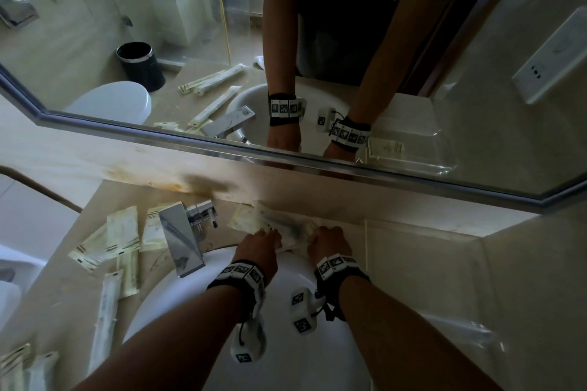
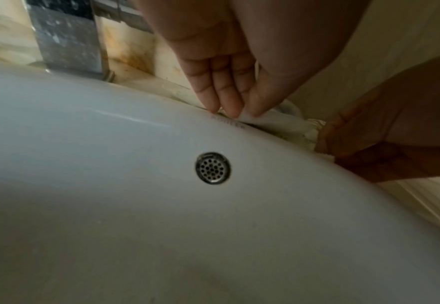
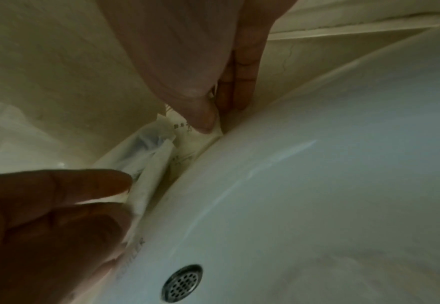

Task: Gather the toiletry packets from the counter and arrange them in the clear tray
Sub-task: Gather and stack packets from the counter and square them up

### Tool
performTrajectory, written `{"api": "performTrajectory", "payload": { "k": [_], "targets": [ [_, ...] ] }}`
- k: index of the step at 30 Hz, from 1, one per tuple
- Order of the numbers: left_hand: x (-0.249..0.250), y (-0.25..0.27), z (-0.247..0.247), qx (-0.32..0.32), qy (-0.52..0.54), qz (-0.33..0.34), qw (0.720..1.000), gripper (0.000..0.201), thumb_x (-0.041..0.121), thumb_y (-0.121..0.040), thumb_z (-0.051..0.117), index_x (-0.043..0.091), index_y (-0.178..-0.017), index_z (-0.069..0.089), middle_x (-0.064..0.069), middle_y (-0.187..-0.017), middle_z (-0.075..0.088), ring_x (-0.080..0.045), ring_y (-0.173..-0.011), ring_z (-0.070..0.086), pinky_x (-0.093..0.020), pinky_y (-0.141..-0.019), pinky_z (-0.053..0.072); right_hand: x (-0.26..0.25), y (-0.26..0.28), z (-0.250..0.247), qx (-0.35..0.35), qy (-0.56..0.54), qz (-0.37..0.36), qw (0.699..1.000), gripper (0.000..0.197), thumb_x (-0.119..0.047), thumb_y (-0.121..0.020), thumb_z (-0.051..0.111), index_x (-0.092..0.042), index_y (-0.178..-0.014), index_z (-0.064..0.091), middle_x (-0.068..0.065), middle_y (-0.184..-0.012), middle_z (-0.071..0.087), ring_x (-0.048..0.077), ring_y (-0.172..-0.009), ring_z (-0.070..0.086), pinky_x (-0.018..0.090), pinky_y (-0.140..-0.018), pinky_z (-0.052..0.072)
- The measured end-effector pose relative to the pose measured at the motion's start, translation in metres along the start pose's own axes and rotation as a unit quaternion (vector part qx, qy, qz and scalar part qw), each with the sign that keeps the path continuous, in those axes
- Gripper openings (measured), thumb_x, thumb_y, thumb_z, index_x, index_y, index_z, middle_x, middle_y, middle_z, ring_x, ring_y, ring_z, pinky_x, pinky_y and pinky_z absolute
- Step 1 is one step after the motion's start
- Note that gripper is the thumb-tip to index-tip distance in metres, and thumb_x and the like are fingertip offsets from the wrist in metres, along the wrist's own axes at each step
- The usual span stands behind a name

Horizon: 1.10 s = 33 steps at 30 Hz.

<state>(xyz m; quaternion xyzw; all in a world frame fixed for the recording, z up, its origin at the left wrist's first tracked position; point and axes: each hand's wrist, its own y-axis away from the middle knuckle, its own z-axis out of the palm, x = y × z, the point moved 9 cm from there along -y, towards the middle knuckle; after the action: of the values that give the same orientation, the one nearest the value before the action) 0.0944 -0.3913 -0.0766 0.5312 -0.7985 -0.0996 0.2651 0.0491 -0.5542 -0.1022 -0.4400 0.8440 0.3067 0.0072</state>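
Note:
A loose bundle of pale toiletry packets [image 1: 254, 220] lies on the counter strip between the sink rim and the backsplash. My left hand [image 1: 265, 240] pinches the bundle's near-left edge [image 2: 273, 122] between thumb and straight fingers [image 2: 223, 102]. My right hand [image 1: 325, 240] pinches the other end [image 3: 187, 142], thumb on top and fingers [image 3: 237, 90] behind. More packets [image 1: 120, 238] lie scattered left of the faucet. The clear tray [image 1: 467, 336] sits on the counter at the right. Its mirror reflection [image 1: 413, 152] shows one packet inside.
The chrome faucet [image 1: 182, 238] stands just left of my left hand. The white sink basin [image 1: 197, 301] lies under both forearms, its overflow drain [image 2: 212, 167] below the hands. Long wrapped items [image 1: 104, 311] lie at the counter's left. The mirror's frame [image 1: 286, 162] runs above the backsplash.

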Motion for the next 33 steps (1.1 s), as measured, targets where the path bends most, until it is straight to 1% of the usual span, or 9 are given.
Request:
{"api": "performTrajectory", "payload": {
  "k": [6, 10, 12, 14, 17, 22, 26, 29, 33],
  "targets": [
    [-0.004, 0.000, -0.007, -0.007, 0.027, -0.022, 0.999, 0.044, 0.007, -0.089, 0.047, 0.017, -0.132, 0.054, -0.013, -0.124, 0.045, -0.035, -0.113, 0.052, -0.040, -0.094, 0.049, 0.001, 0.005, -0.016, 0.024, -0.078, -0.021, 0.996, 0.030, -0.011, -0.093, 0.050, -0.009, -0.122, 0.051, 0.014, -0.121, 0.060, 0.030, -0.107, 0.059, 0.028, -0.077, 0.041],
    [-0.009, 0.005, -0.020, 0.021, 0.093, -0.045, 0.994, 0.040, 0.013, -0.091, 0.049, 0.013, -0.131, 0.053, -0.011, -0.124, 0.042, -0.036, -0.105, 0.058, -0.043, -0.084, 0.057, 0.000, 0.017, -0.023, 0.022, -0.183, -0.027, 0.982, 0.048, -0.010, -0.092, 0.049, -0.018, -0.139, 0.046, 0.009, -0.124, 0.060, 0.029, -0.112, 0.060, 0.026, -0.085, 0.044],
    [-0.011, 0.009, -0.025, 0.028, 0.118, -0.059, 0.991, 0.045, 0.017, -0.092, 0.049, 0.015, -0.137, 0.048, -0.009, -0.130, 0.040, -0.033, -0.104, 0.061, -0.035, -0.078, 0.058, -0.002, 0.023, -0.030, 0.021, -0.196, -0.039, 0.980, 0.026, -0.007, -0.092, 0.047, -0.011, -0.112, 0.063, 0.008, -0.109, 0.065, 0.026, -0.100, 0.062, 0.026, -0.081, 0.046],
    [-0.015, 0.013, -0.032, 0.037, 0.128, -0.074, 0.988, 0.048, 0.018, -0.091, 0.050, 0.017, -0.139, 0.046, -0.007, -0.136, 0.042, -0.029, -0.106, 0.061, -0.027, -0.071, 0.052, 0.002, 0.028, -0.038, 0.034, -0.238, -0.028, 0.970, 0.022, -0.007, -0.090, 0.047, -0.013, -0.070, 0.052, 0.002, -0.079, 0.058, 0.017, -0.071, 0.055, 0.025, -0.060, 0.039],
    [-0.024, 0.018, -0.041, 0.058, 0.152, -0.098, 0.982, 0.043, 0.023, -0.084, 0.054, 0.013, -0.126, 0.058, -0.011, -0.124, 0.059, -0.029, -0.102, 0.061, -0.032, -0.079, 0.050, 0.013, 0.037, -0.042, 0.045, -0.378, 0.008, 0.925, 0.029, -0.008, -0.087, 0.050, -0.013, -0.060, 0.044, 0.002, -0.062, 0.051, 0.018, -0.060, 0.047, 0.028, -0.060, 0.036],
    [-0.022, 0.037, -0.046, 0.064, 0.313, -0.102, 0.942, 0.017, 0.015, -0.083, 0.051, 0.007, -0.071, 0.059, -0.011, -0.071, 0.069, -0.028, -0.069, 0.069, -0.043, -0.068, 0.061, 0.008, 0.060, -0.043, -0.008, -0.541, 0.040, 0.840, 0.010, -0.007, -0.086, 0.056, -0.007, -0.076, 0.057, 0.013, -0.069, 0.056, 0.023, -0.062, 0.054, 0.032, -0.057, 0.040],
    [-0.010, 0.050, -0.042, 0.051, 0.483, -0.096, 0.869, 0.029, 0.002, -0.080, 0.049, 0.016, -0.054, 0.045, -0.006, -0.053, 0.050, -0.023, -0.053, 0.055, -0.037, -0.062, 0.051, 0.002, 0.070, -0.042, -0.039, -0.536, 0.023, 0.843, 0.011, -0.012, -0.088, 0.061, -0.007, -0.079, 0.057, 0.010, -0.073, 0.060, 0.021, -0.064, 0.058, 0.029, -0.055, 0.043],
    [-0.004, 0.058, -0.043, 0.040, 0.511, -0.096, 0.854, 0.028, -0.006, -0.077, 0.048, 0.014, -0.057, 0.047, -0.002, -0.047, 0.052, -0.024, -0.056, 0.056, -0.044, -0.068, 0.051, 0.002, 0.075, -0.036, -0.048, -0.501, 0.024, 0.864, 0.015, -0.023, -0.085, 0.068, -0.010, -0.078, 0.063, 0.008, -0.074, 0.063, 0.022, -0.068, 0.059, 0.031, -0.059, 0.046],
    [0.007, 0.069, -0.040, -0.004, 0.528, -0.074, 0.846, 0.006, 0.000, -0.076, 0.054, 0.004, -0.077, 0.058, -0.015, -0.064, 0.063, -0.028, -0.063, 0.063, -0.049, -0.071, 0.051, 0.005, 0.084, -0.027, -0.069, -0.490, 0.053, 0.868, 0.018, -0.024, -0.081, 0.072, -0.010, -0.078, 0.061, 0.011, -0.084, 0.063, 0.026, -0.080, 0.063, 0.032, -0.062, 0.058]
  ]
}}
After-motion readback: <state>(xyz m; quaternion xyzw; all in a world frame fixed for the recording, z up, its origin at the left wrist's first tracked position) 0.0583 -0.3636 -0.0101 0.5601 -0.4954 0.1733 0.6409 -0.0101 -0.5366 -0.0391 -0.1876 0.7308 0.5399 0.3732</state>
